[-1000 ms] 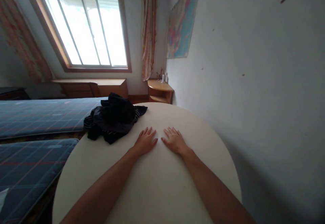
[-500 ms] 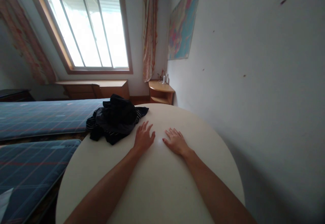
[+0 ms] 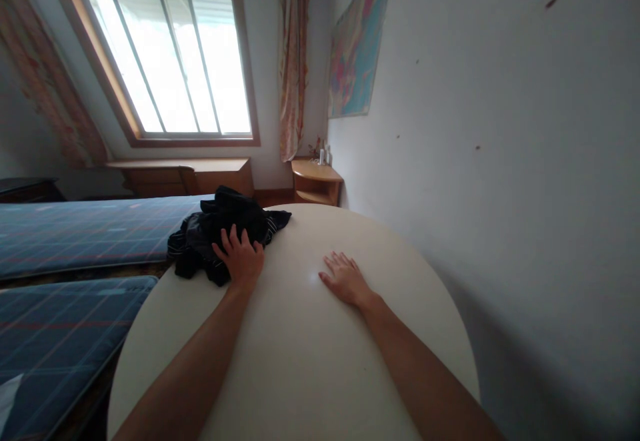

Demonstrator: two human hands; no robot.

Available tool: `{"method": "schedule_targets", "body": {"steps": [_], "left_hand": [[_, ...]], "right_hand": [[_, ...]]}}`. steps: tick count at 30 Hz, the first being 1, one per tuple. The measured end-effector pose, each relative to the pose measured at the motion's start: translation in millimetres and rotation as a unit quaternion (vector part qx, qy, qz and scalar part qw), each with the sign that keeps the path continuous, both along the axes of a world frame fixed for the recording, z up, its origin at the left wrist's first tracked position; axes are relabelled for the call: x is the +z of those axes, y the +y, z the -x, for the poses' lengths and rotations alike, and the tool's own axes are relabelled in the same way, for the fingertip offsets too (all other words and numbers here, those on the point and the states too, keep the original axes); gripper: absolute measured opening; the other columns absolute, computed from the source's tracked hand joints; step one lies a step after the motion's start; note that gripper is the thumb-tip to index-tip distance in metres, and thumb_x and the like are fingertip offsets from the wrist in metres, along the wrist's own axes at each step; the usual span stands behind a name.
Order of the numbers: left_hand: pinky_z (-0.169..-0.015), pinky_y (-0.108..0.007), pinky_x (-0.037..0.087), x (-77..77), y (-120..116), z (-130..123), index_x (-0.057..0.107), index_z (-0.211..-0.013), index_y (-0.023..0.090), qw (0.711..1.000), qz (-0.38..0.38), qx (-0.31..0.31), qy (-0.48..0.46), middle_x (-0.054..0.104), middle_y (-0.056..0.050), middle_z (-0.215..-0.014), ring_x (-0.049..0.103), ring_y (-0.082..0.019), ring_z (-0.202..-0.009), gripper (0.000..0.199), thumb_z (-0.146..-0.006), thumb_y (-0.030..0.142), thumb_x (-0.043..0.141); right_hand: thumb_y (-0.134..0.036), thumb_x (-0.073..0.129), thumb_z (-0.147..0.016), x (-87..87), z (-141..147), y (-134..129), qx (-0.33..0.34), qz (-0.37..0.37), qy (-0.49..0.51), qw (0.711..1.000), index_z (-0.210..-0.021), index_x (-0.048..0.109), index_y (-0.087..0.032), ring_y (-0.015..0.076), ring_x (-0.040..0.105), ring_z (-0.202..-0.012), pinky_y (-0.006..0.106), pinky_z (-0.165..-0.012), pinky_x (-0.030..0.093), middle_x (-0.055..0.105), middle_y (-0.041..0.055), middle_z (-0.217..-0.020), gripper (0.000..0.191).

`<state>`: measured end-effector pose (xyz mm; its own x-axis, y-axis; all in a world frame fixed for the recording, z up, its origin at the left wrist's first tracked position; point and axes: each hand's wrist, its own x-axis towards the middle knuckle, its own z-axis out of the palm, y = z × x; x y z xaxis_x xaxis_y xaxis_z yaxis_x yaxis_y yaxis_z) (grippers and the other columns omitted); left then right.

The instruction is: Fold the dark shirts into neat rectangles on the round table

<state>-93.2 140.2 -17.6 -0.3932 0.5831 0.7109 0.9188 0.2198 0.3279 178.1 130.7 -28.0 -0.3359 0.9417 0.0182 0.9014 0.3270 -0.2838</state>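
A crumpled heap of black clothing [image 3: 235, 211], with thin white stripes on parts of it, lies at the far left of the round white table [image 3: 310, 347]. My left hand [image 3: 241, 257] is over the near right side of this heap, its fingers spread and holding nothing. Whether the fingertips touch the cloth I cannot tell. My right hand [image 3: 344, 279] lies flat on the tabletop right of the middle, fingers stretched out, apart from the clothing.
Two blue plaid mattresses [image 3: 100, 234] border the table on the left. A white wall [image 3: 500, 227] runs along the right. Beyond the table are a wooden corner shelf [image 3: 317, 171] with small items and a long wooden desk [image 3: 220, 167] under the window.
My left hand has moved left from the bare tabletop to over the black clothing, fingers spreading wider. My right hand and the heap have stayed put.
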Motion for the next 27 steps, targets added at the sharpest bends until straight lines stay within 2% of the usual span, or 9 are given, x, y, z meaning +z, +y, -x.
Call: {"method": "schedule_targets", "body": {"steps": [4, 9, 15, 18, 23, 25, 27], "left_hand": [[-0.118, -0.064, 0.004, 1.7, -1.8, -3.8, 0.050, -0.138, 0.007, 1.000, -0.004, -0.024, 0.008, 0.040, -0.017, -0.152, 0.021, -0.035, -0.146, 0.055, -0.087, 0.024, 0.045], [-0.117, -0.066, 0.003, 6.5, -6.1, -16.3, 0.047, -0.142, 0.012, 0.997, 0.001, -0.070, 0.017, 0.038, -0.013, -0.154, 0.019, -0.037, -0.146, 0.057, -0.085, 0.022, 0.047], [-0.119, -0.058, 0.015, 4.2, -12.8, -37.9, 0.045, -0.144, 0.017, 0.979, 0.020, -0.199, 0.044, 0.037, -0.010, -0.156, 0.030, -0.033, -0.143, 0.058, -0.086, 0.016, 0.044], [-0.118, -0.050, 0.025, 2.1, -17.7, -48.2, 0.043, -0.145, 0.016, 0.957, 0.032, -0.280, 0.061, 0.037, -0.011, -0.155, 0.036, -0.029, -0.140, 0.061, -0.085, 0.011, 0.043], [-0.116, -0.042, 0.034, -1.9, -25.5, -60.8, 0.040, -0.147, 0.017, 0.912, 0.063, -0.398, 0.076, 0.035, -0.009, -0.157, 0.042, -0.024, -0.137, 0.068, -0.081, 0.003, 0.040], [-0.116, -0.042, 0.033, -4.8, -28.9, -65.8, 0.040, -0.148, 0.019, 0.890, 0.088, -0.441, 0.077, 0.035, -0.007, -0.157, 0.040, -0.023, -0.139, 0.073, -0.077, -0.001, 0.038], [-0.117, -0.042, 0.032, -6.9, -33.9, -72.3, 0.041, -0.147, 0.019, 0.860, 0.113, -0.491, 0.081, 0.035, -0.006, -0.157, 0.038, -0.022, -0.140, 0.077, -0.073, -0.003, 0.038]], "right_hand": [[-0.058, 0.033, -0.096, 0.5, 0.5, -0.2, -0.003, 0.005, 0.000, 1.000, -0.153, 0.035, -0.021, 0.0272, 0.014, -0.150, 0.044, -0.119, 0.007, 0.022, 0.0084, -0.162, 0.068], [-0.058, 0.032, -0.096, -0.2, 0.3, 0.2, -0.003, 0.007, -0.006, 1.000, -0.153, 0.034, -0.021, 0.0268, 0.013, -0.150, 0.044, -0.120, 0.006, 0.022, 0.0082, -0.162, 0.068], [-0.056, 0.035, -0.096, -2.5, -0.9, -0.1, 0.008, -0.005, 0.008, 1.000, -0.152, 0.037, -0.020, 0.0291, 0.015, -0.150, 0.047, -0.120, 0.008, 0.024, 0.0098, -0.161, 0.066], [-0.053, 0.041, -0.095, -3.4, -1.9, 0.5, 0.003, -0.018, 0.034, 0.999, -0.151, 0.036, -0.015, 0.0295, 0.021, -0.148, 0.046, -0.120, 0.011, 0.031, 0.0122, -0.159, 0.068], [-0.038, 0.052, -0.089, 2.6, -15.3, 4.3, -0.014, -0.085, 0.129, 0.988, -0.155, 0.020, -0.011, 0.0242, 0.035, -0.141, 0.040, -0.116, 0.027, 0.037, 0.0162, -0.154, 0.079], [-0.036, 0.055, -0.087, 7.3, -25.5, 5.9, 0.008, -0.117, 0.163, 0.980, -0.155, 0.019, -0.013, 0.0234, 0.035, -0.141, 0.040, -0.116, 0.028, 0.037, 0.0154, -0.154, 0.081], [-0.035, 0.058, -0.085, 11.9, -36.5, 6.5, 0.056, -0.139, 0.177, 0.973, -0.155, 0.023, -0.016, 0.0233, 0.033, -0.142, 0.041, -0.117, 0.025, 0.037, 0.0134, -0.155, 0.080]]}}
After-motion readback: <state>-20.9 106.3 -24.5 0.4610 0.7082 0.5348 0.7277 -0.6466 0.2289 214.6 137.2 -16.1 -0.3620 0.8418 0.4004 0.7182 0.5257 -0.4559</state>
